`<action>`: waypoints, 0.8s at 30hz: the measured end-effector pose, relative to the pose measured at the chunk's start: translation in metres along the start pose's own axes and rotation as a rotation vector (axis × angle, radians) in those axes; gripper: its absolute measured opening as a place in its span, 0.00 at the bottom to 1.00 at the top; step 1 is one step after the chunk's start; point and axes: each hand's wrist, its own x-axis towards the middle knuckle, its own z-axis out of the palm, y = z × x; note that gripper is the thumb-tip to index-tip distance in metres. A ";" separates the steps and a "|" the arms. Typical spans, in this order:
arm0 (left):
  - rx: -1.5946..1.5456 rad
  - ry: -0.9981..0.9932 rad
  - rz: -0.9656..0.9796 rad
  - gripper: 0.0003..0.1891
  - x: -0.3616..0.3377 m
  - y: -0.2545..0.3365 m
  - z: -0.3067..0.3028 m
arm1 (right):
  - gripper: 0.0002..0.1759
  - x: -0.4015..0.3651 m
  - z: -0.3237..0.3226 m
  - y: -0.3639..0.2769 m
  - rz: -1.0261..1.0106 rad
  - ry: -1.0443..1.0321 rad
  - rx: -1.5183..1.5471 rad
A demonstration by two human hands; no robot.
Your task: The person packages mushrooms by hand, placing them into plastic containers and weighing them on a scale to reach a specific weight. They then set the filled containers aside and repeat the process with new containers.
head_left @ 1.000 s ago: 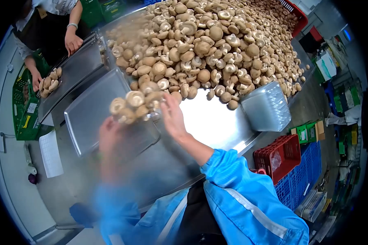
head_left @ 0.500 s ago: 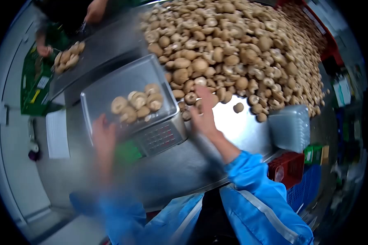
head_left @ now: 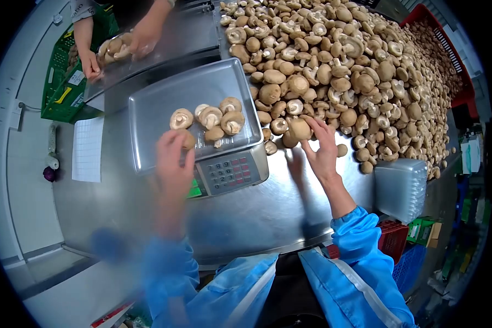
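My left hand, blurred by motion, closes its fingers on a mushroom at the near edge of the metal scale pan. Several mushrooms lie in the pan beyond it, around a clear plastic tray that is hard to make out. The scale keypad faces me. At the near edge of the large mushroom pile, my right hand has its thumb and fingers around a large brown mushroom.
A co-worker's hands hold packed mushrooms at the upper left, by a green crate. Stacked clear trays stand at the right. A paper sheet lies left of the scale. A red crate is at the far right.
My left hand has moved right and is now on a mushroom in the pan. My right hand has come onto a large mushroom. The view has shifted, and the co-worker's hands have come together around the packed mushrooms.
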 end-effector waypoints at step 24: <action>-0.191 0.195 -0.354 0.24 -0.017 -0.016 -0.016 | 0.29 0.024 0.050 -0.045 -0.169 -0.076 0.014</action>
